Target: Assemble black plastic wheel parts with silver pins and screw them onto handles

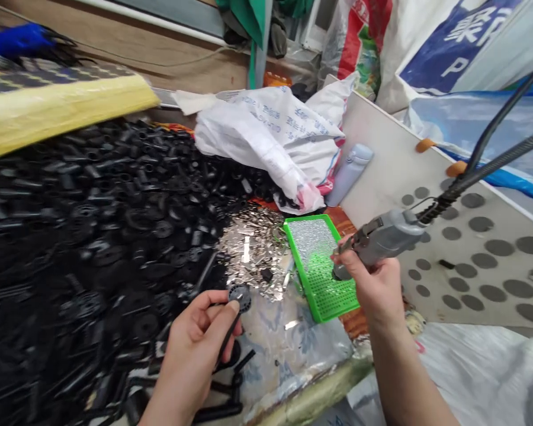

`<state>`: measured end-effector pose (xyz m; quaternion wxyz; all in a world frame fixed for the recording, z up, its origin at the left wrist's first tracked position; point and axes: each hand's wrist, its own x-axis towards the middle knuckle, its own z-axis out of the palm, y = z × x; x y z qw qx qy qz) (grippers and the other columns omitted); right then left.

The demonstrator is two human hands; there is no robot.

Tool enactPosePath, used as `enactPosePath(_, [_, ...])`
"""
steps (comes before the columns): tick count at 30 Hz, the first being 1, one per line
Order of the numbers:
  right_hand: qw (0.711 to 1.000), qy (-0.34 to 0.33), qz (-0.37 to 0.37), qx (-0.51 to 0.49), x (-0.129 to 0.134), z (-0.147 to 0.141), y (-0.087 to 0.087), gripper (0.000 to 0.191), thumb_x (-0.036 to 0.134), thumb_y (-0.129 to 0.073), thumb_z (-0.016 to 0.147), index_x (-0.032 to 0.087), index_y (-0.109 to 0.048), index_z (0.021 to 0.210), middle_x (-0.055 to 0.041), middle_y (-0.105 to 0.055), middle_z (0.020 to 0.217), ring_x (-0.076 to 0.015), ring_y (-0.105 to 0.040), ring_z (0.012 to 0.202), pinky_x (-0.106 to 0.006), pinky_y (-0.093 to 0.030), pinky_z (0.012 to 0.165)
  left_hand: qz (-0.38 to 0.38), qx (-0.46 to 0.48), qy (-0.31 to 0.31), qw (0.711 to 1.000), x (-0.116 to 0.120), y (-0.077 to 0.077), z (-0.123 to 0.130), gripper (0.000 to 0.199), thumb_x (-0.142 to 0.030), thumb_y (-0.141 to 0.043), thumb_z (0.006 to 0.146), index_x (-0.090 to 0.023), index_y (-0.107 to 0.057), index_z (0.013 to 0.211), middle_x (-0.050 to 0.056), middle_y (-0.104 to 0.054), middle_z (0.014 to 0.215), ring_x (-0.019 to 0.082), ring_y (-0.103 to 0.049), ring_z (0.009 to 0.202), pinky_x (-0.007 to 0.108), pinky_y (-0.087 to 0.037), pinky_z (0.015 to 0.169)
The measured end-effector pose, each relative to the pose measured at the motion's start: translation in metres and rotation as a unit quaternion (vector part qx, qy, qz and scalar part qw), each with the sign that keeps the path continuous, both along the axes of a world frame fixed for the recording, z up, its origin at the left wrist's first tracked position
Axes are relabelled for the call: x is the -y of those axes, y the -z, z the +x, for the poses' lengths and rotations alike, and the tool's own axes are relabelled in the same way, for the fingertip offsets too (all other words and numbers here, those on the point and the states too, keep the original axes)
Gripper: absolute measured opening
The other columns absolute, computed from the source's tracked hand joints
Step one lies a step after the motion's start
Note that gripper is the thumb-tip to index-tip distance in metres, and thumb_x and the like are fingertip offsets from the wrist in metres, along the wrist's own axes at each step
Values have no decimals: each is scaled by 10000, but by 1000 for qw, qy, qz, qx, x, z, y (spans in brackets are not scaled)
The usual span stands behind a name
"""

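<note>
In the head view, my left hand (pixel 190 355) grips a black plastic toothed disc (pixel 240 297) on a thin stem, my thumb pressed on its rim and the stem running down through my fingers. My right hand (pixel 373 290) is clenched round a grey corded rotary tool (pixel 382 239), its long axis slanting from upper right to lower left, nose toward the disc but well apart from it. A green perforated tray (pixel 320 284) and silver metal clippings (pixel 253 248) lie between and beyond my hands. A heap of black moulded plastic parts (pixel 93 236) crowds my left hand's outer side, while a patterned plastic sheet (pixel 288 349) spreads below the disc.
</note>
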<state>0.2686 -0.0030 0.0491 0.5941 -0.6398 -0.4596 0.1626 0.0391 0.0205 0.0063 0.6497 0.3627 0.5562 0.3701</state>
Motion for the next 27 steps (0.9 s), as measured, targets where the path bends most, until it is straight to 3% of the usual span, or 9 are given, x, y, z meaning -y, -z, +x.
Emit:
enactPosePath(2, [999, 39, 26, 7, -3, 5, 1, 215, 327, -744, 684, 174, -609, 616, 11, -583, 574, -132, -554, 532, -290, -454, 522, -2, -9, 14, 1000, -3, 2, 11, 399, -455, -708, 600, -201, -512, 836, -61, -588, 443, 62, -377, 293, 153, -261, 326])
enactPosePath(4, [996, 43, 71, -45, -7, 8, 6, 228, 348, -735, 690, 188, -576, 650, 47, -516, 506, -117, -514, 459, -276, -432, 465, -4, -8, 36, 999, -6, 4, 23, 422, -476, -714, 579, -201, -521, 833, -57, -585, 436, 70, -382, 301, 157, -271, 321])
enactPosePath(8, [976, -23, 134, -171, -18, 13, 23, 285, 385, -725, 705, 213, -500, 671, 88, -456, 482, -78, -443, 371, -239, -388, 394, -8, 3, 78, 997, -9, 5, 47, 400, -474, -705, 593, -203, -528, 829, -67, -566, 426, 73, -381, 319, 159, -291, 324])
enactPosePath(11, [963, -42, 160, -211, -24, 15, 34, 301, 404, -733, 709, 213, -501, 687, 90, -458, 493, -75, -447, 373, -235, -389, 398, -10, -1, 97, 995, -9, 5, 61, 362, -464, -685, 614, -204, -527, 809, -62, -571, 430, 74, -385, 320, 160, -290, 324])
enactPosePath(17, [962, -39, 156, -218, -32, 16, 46, 302, 416, -731, 713, 214, -507, 696, 81, -469, 495, -84, -450, 394, -244, -377, 413, -32, -8, 88, 996, -8, 15, 73, 371, -461, -691, 603, -203, -526, 812, -61, -571, 432, 75, -386, 314, 169, -290, 324])
enactPosePath(27, [976, -4, 112, -188, -36, 20, 55, 335, 471, -714, 688, 212, -504, 661, 71, -470, 503, -86, -451, 404, -253, -387, 419, -43, -9, 83, 996, -6, 18, 68, 377, -456, -720, 600, -214, -547, 831, -52, -587, 445, 81, -385, 315, 173, -289, 323])
